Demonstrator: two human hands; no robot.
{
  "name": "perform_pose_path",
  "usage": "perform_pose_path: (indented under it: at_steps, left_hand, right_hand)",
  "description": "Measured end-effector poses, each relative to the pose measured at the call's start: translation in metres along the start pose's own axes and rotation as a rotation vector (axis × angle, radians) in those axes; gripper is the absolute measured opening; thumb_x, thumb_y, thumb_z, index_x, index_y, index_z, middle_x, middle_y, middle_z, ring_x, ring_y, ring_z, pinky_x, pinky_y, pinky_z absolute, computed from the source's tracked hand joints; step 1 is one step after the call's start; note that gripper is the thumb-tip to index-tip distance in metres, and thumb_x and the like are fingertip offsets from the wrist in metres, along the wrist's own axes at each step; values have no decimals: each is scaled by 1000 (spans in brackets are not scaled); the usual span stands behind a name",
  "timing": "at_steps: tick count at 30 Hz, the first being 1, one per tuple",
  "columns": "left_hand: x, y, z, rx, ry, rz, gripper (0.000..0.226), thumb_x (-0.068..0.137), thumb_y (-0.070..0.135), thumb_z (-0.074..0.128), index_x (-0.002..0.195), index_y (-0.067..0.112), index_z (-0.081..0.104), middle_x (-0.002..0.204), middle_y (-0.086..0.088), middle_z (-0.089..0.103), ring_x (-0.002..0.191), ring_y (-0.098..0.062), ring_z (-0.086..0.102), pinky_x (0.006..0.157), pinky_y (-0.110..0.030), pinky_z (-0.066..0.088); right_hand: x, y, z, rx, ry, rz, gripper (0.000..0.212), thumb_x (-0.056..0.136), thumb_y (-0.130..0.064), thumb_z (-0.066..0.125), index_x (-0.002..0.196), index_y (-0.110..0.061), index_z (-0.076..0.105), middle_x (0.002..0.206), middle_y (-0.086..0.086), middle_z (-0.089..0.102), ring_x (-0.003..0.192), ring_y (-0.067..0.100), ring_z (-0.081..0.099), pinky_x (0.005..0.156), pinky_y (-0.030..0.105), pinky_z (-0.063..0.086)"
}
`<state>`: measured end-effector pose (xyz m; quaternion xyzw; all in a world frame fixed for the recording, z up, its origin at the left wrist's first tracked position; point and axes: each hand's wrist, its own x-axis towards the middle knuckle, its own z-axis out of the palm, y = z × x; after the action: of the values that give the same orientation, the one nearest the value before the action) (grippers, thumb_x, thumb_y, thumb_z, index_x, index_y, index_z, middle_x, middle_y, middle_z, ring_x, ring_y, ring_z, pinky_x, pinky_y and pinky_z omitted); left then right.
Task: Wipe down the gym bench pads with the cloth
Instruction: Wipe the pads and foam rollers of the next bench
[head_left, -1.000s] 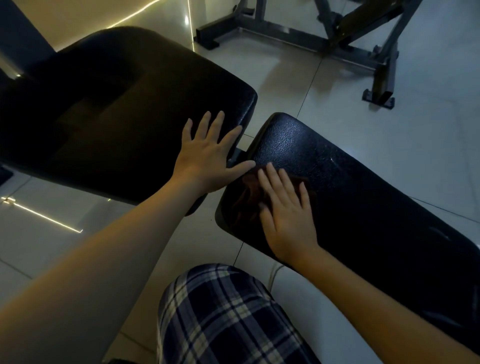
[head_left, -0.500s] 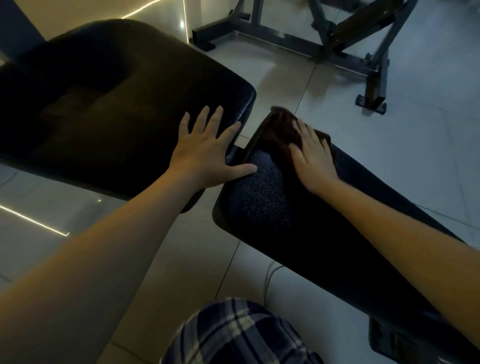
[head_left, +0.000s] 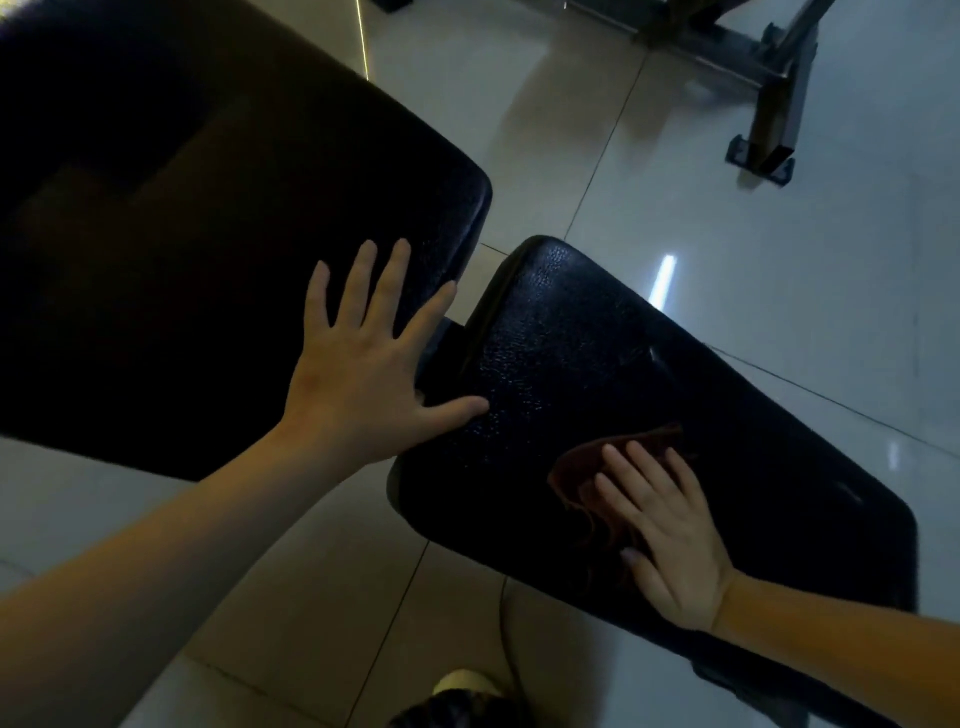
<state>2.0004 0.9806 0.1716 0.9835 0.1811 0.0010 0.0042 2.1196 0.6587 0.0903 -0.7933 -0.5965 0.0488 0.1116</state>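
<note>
Two black padded bench sections fill the view: a large back pad (head_left: 197, 249) at the left and a narrower seat pad (head_left: 597, 364) at the right, with a gap between them. My left hand (head_left: 363, 374) lies flat with spread fingers on the back pad's near corner, its thumb reaching across the gap to the seat pad's edge. My right hand (head_left: 670, 530) presses flat on a dark brown cloth (head_left: 576, 478) in the middle of the seat pad, with the cloth showing beyond and left of the fingers.
The floor (head_left: 779, 291) is pale glossy tile. A metal equipment frame with a rubber-capped foot (head_left: 763, 156) stands at the back right. A thin cable (head_left: 506, 623) lies on the floor below the seat pad. My shoe tip (head_left: 465, 683) shows at the bottom edge.
My right hand has slid the cloth back from the far tip of the seat pad to its middle, toward me. My left hand has stayed planted on the back pad.
</note>
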Motion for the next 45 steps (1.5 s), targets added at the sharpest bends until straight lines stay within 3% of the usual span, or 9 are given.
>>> perform_pose_path:
  at_steps: [4,8,12,14,16,20,26,35,45]
  left_hand:
    - [-1,-1,0,-113,63,60,98,78,88,25,151,24,38,161,-19,20,149,-41,14,117,-64,10]
    - [-6,0,1,-153,167,271,68,92,63,42,140,15,52,156,-19,34,144,-39,32,115,-66,15]
    - [-10,20,-4,-62,91,467,49,100,33,45,145,15,46,158,-19,30,144,-37,33,116,-59,22]
    - [-19,48,-7,-27,-130,458,61,101,38,45,156,19,24,164,-16,8,151,-35,11,120,-55,13]
    - [-33,76,-2,108,-311,321,78,100,58,29,156,21,-11,162,-13,-22,149,-34,-20,120,-56,-5]
    - [-46,102,5,181,-375,115,104,86,81,22,142,16,-36,153,-15,-42,141,-36,-37,114,-58,-17]
    - [-40,106,-1,173,-481,99,144,60,96,47,145,15,-38,147,-16,-48,137,-38,-42,114,-60,-18]
    - [-38,111,-3,158,-550,30,147,59,93,54,142,19,-41,144,-14,-53,134,-37,-46,113,-60,-20]
    - [-41,112,3,177,-458,-8,151,51,94,58,145,26,-38,148,-5,-50,136,-29,-46,115,-54,-21]
  right_hand:
    - [-1,-3,-1,-16,-3,5,57,101,-42,18,154,-20,20,160,10,22,147,34,22,113,63,18]
    - [-1,-3,-3,-49,-9,2,58,99,-40,23,154,-20,20,161,8,18,148,33,18,114,61,17]
    - [-1,-8,-6,-83,-30,10,68,90,-33,39,153,-17,18,160,10,16,148,33,16,114,62,15]
    - [-2,-9,-9,-117,-73,20,70,89,-33,40,153,-16,18,160,11,17,148,33,16,114,63,16]
    - [-2,-13,-11,-159,-110,45,69,90,-34,37,153,-15,16,160,12,16,148,32,15,114,63,16]
    - [-5,-19,-18,-188,-178,77,66,95,-39,30,155,-17,10,162,10,13,149,30,12,115,62,17]
    - [-2,-14,-27,-177,-264,65,67,96,-46,24,154,-20,4,162,5,5,149,27,8,114,61,21]
    - [-4,0,-12,-173,-203,-42,72,96,-48,27,155,-25,-6,163,4,-3,150,27,2,115,63,8]
    - [10,34,-1,-127,-53,-343,60,99,-50,27,155,-31,15,163,-1,11,151,25,6,118,57,3]
